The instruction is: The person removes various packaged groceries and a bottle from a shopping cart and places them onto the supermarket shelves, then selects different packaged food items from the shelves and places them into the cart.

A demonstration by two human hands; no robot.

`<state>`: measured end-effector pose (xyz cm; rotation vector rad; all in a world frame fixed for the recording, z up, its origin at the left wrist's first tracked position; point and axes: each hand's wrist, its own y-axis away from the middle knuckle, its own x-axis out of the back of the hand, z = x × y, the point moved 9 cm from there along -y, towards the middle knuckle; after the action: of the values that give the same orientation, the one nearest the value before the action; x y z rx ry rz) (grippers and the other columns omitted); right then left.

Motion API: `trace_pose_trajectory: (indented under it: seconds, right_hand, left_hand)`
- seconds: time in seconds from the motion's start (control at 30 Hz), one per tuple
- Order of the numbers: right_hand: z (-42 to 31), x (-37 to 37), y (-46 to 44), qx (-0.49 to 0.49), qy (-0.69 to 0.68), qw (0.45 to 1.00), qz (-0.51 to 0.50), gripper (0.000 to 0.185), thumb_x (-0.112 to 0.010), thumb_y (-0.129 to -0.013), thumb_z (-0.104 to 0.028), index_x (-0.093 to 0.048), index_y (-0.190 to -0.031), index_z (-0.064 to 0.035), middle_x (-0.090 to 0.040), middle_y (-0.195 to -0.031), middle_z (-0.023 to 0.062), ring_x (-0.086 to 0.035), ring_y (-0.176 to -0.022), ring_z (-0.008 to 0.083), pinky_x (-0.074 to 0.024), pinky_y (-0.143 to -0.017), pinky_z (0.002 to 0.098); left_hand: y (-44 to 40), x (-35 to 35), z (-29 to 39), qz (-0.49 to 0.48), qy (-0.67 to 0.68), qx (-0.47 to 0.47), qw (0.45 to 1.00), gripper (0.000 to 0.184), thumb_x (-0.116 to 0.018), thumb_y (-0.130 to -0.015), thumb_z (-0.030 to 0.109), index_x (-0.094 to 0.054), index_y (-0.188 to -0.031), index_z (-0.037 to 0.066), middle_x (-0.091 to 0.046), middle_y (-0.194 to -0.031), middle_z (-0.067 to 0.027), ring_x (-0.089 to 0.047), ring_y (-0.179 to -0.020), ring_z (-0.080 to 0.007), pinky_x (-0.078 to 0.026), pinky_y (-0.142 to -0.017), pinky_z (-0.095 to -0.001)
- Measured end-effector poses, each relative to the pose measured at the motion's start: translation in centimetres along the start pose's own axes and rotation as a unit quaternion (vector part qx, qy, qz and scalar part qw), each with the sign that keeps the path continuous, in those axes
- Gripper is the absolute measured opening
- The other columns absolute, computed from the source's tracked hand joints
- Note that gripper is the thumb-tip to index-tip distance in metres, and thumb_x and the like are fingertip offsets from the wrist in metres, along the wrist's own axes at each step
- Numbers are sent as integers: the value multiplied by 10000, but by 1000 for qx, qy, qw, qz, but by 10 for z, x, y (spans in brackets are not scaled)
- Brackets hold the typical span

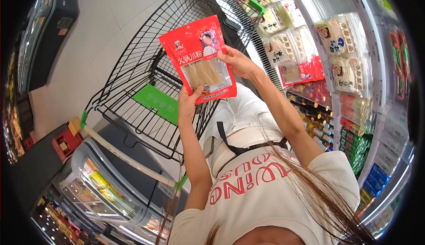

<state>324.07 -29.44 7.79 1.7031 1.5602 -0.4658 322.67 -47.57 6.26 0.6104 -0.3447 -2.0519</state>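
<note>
Large white characters on the glossy red packet [204, 33] read 火锅川粉, beside a printed white shell; the smaller print below its window is too fine to make out. The packet is held between both hands: the left hand [187, 105] pinches its lower left corner, thumb on the front, and the right hand [236, 62] is closed on its right edge. Flat tan strips show through clear plastic. Behind the packet is a black wire shopping cart [130, 157]; to its right, bagged pale noodles [281, 49].
</note>
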Motion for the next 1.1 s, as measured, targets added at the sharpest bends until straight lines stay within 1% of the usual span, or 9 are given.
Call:
trace_pose_trajectory:
  seconds: [0.3,0.43,0.53,0.67,0.8,0.83,0.93,1.07,1.1]
  right_hand:
    - [-57,42,145,190,213,942,176,334,-692,-853,-263,-660,-1119,-64,-681,-1019,7,-544,-936,59,-453,-840,272]
    - [-73,90,236,301,486,690,444,220,-715,-780,-261,-721,-975,-160,-553,-705,113,-519,-676,295,-406,-624,363]
    - [-30,146,281,181,430,689,555,168,-673,-808,-148,-700,-967,-100,-566,-743,103,-562,-732,278,-446,-672,361]
    - [18,229,332,205,299,657,661,208,-569,-821,22,-685,-969,-66,-648,-845,122,-631,-804,237,-479,-727,310]
    - [67,303,337,183,258,598,737,193,-520,-916,-76,-673,-1030,-45,-687,-874,111,-632,-812,182,-470,-756,299]
    - [79,321,337,145,210,592,765,157,-550,-895,-83,-659,-1006,-61,-663,-932,183,-644,-868,316,-474,-770,355]
    - [103,363,336,110,141,562,807,176,-546,-913,-166,-649,-988,-46,-657,-919,208,-632,-881,353,-466,-784,377]
    - [126,419,320,204,35,563,800,301,-543,-911,-179,-544,-1170,-26,-652,-993,168,-610,-937,290,-443,-839,366]
    - [131,431,309,224,-25,591,775,416,-578,-880,-169,-470,-1250,-14,-619,-1097,153,-585,-993,260,-427,-881,359]
  left_hand:
    - [-18,-115,-11,-170,-179,-12,969,320,-632,-866,51,-550,-1173,4,-605,-1142,-66,-567,-1028,-159,-450,-898,-327]
    - [-36,-177,-70,-257,-146,26,955,284,-594,-893,54,-565,-1175,33,-615,-1130,-49,-564,-1046,-152,-442,-908,-319]
    - [-59,-226,-118,-296,-198,-15,934,256,-575,-899,34,-585,-1155,21,-623,-1117,-47,-575,-1016,-138,-440,-898,-288]
    - [-81,-300,-182,-361,-234,-52,901,222,-575,-872,-30,-639,-1081,17,-656,-1045,-60,-601,-956,-136,-458,-856,-249]
    - [-126,-339,-255,-361,-312,-84,875,221,-583,-850,-43,-675,-1035,36,-686,-972,-85,-628,-899,-150,-478,-810,-250]
    - [-134,-349,-267,-365,-312,-83,874,205,-585,-852,-34,-675,-1027,24,-689,-972,-104,-637,-893,-176,-482,-816,-274]
    - [-151,-372,-297,-368,-355,-101,853,187,-594,-844,-24,-682,-1002,22,-696,-946,-106,-647,-878,-195,-486,-819,-292]
    - [-168,-386,-339,-344,-320,-45,882,401,-603,-824,-12,-550,-1222,3,-613,-1154,-185,-594,-1038,-275,-447,-907,-315]
    - [-166,-393,-342,-371,-375,-74,847,596,-607,-821,20,-374,-1369,-17,-496,-1307,-240,-503,-1189,-321,-382,-1000,-351]
